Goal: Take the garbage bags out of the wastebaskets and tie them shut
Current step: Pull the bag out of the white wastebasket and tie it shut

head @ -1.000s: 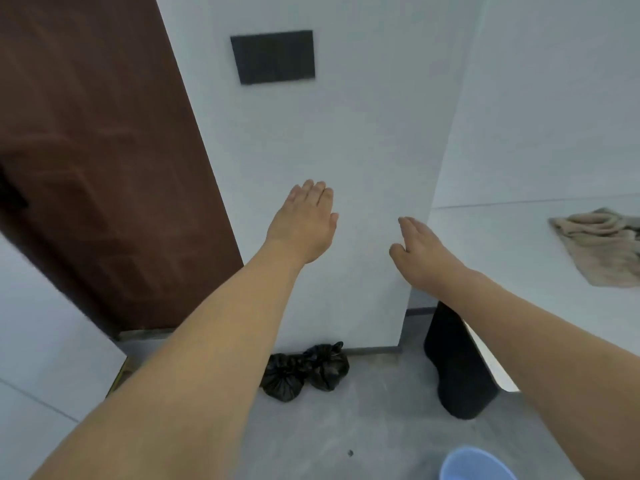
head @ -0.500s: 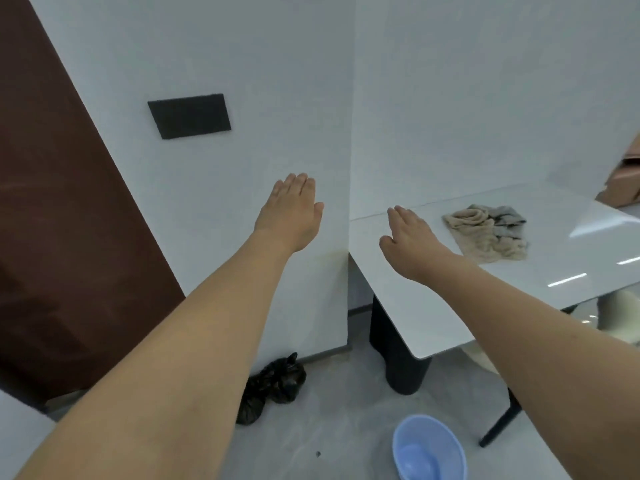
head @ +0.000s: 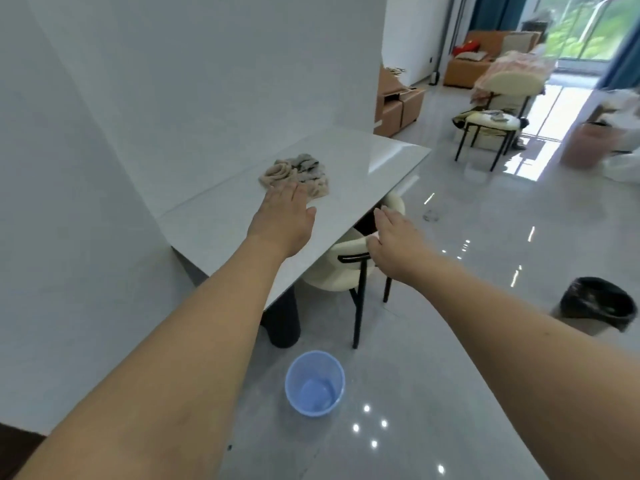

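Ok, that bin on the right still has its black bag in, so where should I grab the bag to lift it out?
Grip the black bag where it folds over the wastebasket's rim, coming from above with both hands on opposite sides. The mouth faces up and the folded edge looks like the only loose part fingers can pinch.

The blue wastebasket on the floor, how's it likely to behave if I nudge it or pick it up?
The blue wastebasket looks like thin translucent plastic with no bag or contents showing, so it is probably very light. On the glossy floor it would likely slide at a nudge. It narrows toward the base, so a push near the rim might tip it.
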Demonstrator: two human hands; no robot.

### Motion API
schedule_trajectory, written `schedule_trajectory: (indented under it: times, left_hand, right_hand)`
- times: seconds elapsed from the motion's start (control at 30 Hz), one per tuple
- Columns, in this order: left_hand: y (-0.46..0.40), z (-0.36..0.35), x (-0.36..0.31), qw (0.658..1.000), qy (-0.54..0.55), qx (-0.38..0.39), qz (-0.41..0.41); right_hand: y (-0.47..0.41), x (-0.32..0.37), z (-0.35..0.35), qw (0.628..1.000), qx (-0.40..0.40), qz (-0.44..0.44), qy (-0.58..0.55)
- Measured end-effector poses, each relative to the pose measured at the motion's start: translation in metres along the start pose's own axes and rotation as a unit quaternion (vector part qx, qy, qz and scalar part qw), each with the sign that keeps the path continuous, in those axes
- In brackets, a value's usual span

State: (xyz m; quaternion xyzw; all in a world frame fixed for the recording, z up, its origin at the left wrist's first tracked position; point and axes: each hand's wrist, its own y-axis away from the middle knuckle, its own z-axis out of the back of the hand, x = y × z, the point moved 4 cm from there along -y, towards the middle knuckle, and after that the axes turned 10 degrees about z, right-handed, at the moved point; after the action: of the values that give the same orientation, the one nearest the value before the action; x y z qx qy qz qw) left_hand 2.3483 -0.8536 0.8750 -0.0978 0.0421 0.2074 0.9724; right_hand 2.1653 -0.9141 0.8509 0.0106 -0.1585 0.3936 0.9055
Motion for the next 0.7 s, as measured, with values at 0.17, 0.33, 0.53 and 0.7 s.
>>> schedule_trajectory:
  times: [0.17, 0.33, 0.53, 0.7]
  left_hand:
    - [0.010, -0.042, -0.190, 0.993, 0.013, 0.007, -0.117]
    - [0.039, -0.077, -0.378, 0.967, 0.021, 0.009, -0.252]
    - [0.062, -0.116, -0.542, 0.932, 0.080, 0.058, -0.348]
    - [0.029, -0.153, -0.620, 0.919, 0.064, 0.085, -0.381]
  right_hand:
    - [0.123, -0.152, 0.037, 0.992, -0.002, -0.126, 0.024]
    - [0.256, -0.280, 0.072, 0.964, -0.004, -0.260, 0.051]
    - [0.350, -0.388, 0.109, 0.923, -0.016, -0.378, 0.069]
    - [0.351, -0.461, 0.105, 0.915, 0.003, -0.402, 0.046]
